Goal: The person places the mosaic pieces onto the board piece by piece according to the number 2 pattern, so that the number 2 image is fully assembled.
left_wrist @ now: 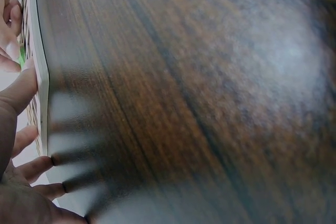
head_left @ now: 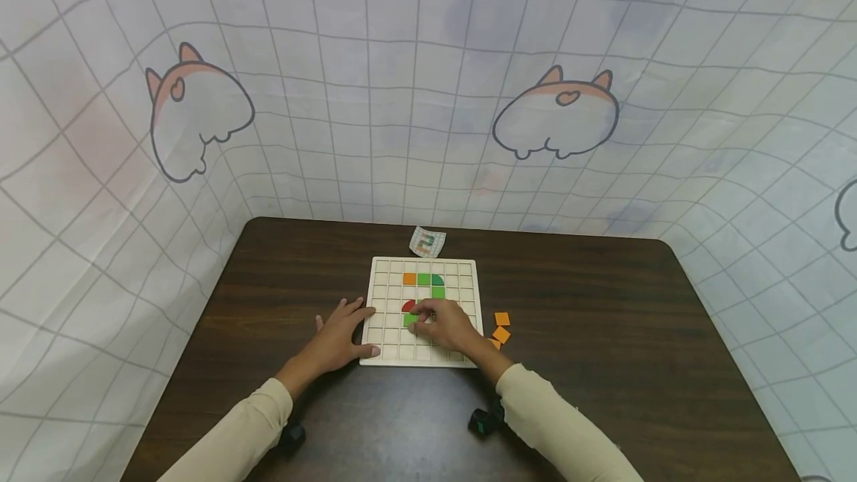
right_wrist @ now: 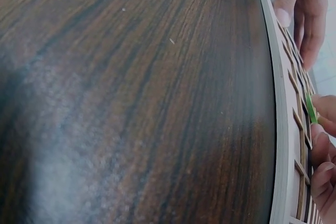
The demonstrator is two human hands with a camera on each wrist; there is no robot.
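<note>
A pale square grid board (head_left: 391, 352) lies on the table. Its cells hold an orange tile (head_left: 409, 279), green tiles, one with a rounded dark green part, and a red rounded tile (head_left: 408, 306). My right hand (head_left: 438, 324) is over the board's middle. Its thumb and fingertips pinch a green tile (right_wrist: 311, 109), which stands tilted at the grid in the right wrist view. My left hand (head_left: 338, 337) rests with fingers spread along the board's left edge, thumb and index finger touching the rim. The right hand partly covers the cells beneath it.
Several loose orange tiles (head_left: 501, 318) lie right of the board, partly behind the right forearm. A small card (head_left: 427, 242) with a coloured grid pattern lies beyond the far edge. The dark wooden table (head_left: 602, 333) is bordered by a white grid-patterned curtain (head_left: 375, 95).
</note>
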